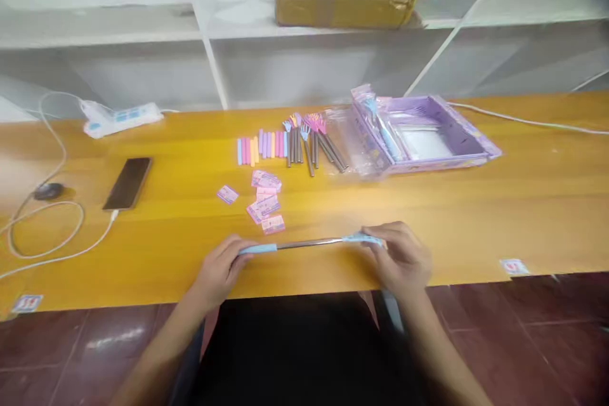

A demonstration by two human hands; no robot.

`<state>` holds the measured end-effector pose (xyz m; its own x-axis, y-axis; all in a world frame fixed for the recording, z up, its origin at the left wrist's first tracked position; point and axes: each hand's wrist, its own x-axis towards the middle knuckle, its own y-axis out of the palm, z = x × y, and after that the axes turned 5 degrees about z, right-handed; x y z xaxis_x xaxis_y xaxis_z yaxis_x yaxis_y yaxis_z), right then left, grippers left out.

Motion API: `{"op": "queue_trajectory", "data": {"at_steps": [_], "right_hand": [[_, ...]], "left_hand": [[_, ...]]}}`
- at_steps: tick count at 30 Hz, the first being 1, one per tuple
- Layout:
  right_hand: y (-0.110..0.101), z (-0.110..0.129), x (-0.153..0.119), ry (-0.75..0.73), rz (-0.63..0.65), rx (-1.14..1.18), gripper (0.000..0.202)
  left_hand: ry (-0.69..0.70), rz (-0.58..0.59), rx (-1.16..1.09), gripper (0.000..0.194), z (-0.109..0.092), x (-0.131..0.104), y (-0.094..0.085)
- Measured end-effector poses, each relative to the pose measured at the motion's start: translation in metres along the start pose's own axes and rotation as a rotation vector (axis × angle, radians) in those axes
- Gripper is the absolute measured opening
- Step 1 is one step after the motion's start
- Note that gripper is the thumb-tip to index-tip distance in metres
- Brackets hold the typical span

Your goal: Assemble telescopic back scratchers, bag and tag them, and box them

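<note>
A back scratcher [309, 243] with a blue handle, a metal rod and a blue claw head lies level between my hands, near the table's front edge. My left hand [219, 268] is closed on the handle end. Around the claw head my right hand [402, 258] is closed, its fingers hiding part of it. Several small printed cards [267, 206] lie just beyond. Farther back sit a row of coloured handle sleeves [269, 144] and a bunch of metal rods with coloured claw heads [311, 139].
A purple box [476, 155] stands at the back right, with clear plastic bags [352, 146] beside it. On the left are a phone [127, 184], its cable and a power strip [124, 119]. A taped carton [342, 0] rests on the shelf above.
</note>
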<state>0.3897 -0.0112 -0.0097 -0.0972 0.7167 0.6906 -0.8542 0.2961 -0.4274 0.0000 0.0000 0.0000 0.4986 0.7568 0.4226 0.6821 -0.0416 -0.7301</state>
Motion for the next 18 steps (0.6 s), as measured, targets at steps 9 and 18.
{"op": "queue_trajectory", "data": {"at_steps": [9,18], "right_hand": [[0.020,0.017,0.001,0.000,0.099,0.072,0.049],[0.032,0.028,-0.003,0.033,0.148,0.118,0.046]], "left_hand": [[0.024,0.008,-0.014,0.019,-0.005,-0.002,0.001],[0.095,-0.006,0.046,0.021,-0.009,0.002,0.001]]}}
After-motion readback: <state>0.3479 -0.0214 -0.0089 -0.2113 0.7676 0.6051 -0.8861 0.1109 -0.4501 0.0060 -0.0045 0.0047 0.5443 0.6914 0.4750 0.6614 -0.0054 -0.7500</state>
